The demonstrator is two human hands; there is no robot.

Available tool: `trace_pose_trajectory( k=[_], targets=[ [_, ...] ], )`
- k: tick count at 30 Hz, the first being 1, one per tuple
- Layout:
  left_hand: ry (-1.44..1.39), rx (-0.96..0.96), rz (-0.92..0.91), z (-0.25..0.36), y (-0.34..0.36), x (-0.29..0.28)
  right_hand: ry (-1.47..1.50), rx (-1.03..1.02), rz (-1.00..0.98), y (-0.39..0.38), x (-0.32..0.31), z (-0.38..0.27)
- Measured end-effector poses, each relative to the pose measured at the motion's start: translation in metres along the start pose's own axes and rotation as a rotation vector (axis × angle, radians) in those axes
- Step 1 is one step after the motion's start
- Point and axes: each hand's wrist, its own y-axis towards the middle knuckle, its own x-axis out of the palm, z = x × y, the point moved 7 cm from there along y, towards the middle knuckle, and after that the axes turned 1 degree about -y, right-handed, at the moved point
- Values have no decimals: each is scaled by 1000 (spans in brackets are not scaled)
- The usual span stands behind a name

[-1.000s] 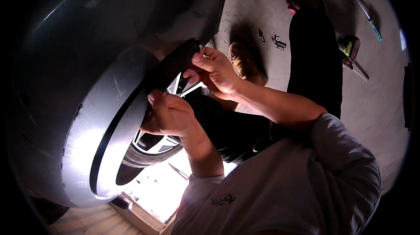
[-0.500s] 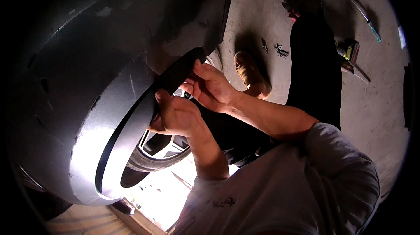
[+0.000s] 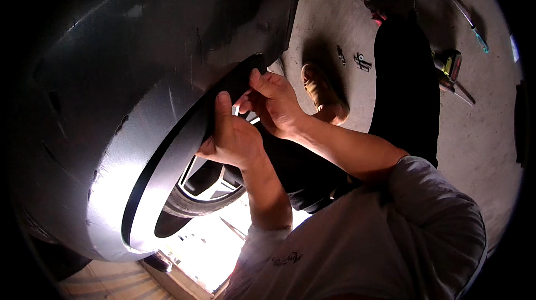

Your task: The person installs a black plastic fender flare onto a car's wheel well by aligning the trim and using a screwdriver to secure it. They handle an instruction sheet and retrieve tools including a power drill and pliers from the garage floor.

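Along the wheel opening of a dark car body panel (image 3: 139, 65) runs a curved wheel arch trim (image 3: 181, 146). A dark line separates the trim from the panel in its lower stretch. My left hand (image 3: 237, 138) grips the trim midway along, thumb on the outer face and fingers curled behind. Near the upper end, my right hand (image 3: 279, 104) pinches the same trim, its thumb on the outside and its fingertips partly hidden. Beneath the hands shows a wheel (image 3: 209, 191) with light and dark spokes.
A tan shoe (image 3: 318, 88) rests on the concrete floor (image 3: 329, 15) beyond my right hand. Small metal parts (image 3: 363, 62), a cordless power tool (image 3: 451, 65) and a teal-handled screwdriver (image 3: 479, 40) lie farther right. Bright light (image 3: 206, 250) glares below the wheel.
My left hand has slid up along the trim toward my right hand, and its thumb now points upward. My right hand keeps its pinch near the upper end.
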Motion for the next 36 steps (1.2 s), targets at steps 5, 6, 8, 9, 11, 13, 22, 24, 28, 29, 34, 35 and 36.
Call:
trace_pose_trajectory(
  k=[5, 6, 8, 9, 11, 13, 22, 24, 28, 29, 34, 35, 36],
  targets=[
    [29, -134, 167, -7, -7, -8, -77, 72, 84, -3, 4, -7],
    [38, -136, 188, -6, -7, -7, -123, 86, 80, -3, 3, -8],
    [48, -73, 185, -5, -4, -4, -284, 97, 46, -1, -4, -9],
    [50, -1, 161, -6, 2, -5, -398, 92, 8, 2, -11, -8],
    [33, 78, 157, -6, 4, -9, -916, -100, -209, -4, -9, -21],
    [-11, 114, 215, -6, 3, -15, -1710, -501, -621, -31, 5, -35],
    [2, 15, 154, -8, 4, -21, -1509, -371, -2340, -100, 2, -23],
    [13, 25, 163, -9, -1, -21, -1549, -323, -2338, -82, -5, -16],
    [316, 14, 96, -11, -4, -32, -1723, -461, -1917, -40, -2, -33],
    [534, 64, 33, -8, -6, -42, -1709, -538, -1668, -36, 3, -42],
    [1492, 427, -190, 22, -17, -4, -1112, -696, -1741, -93, 14, -24],
    [1624, 359, -202, 22, -14, -6, -1087, -691, -1808, -101, 22, -21],
    [1643, 503, -231, 23, -18, -1, -1101, -702, -1871, -99, 26, -21]
  ],
)
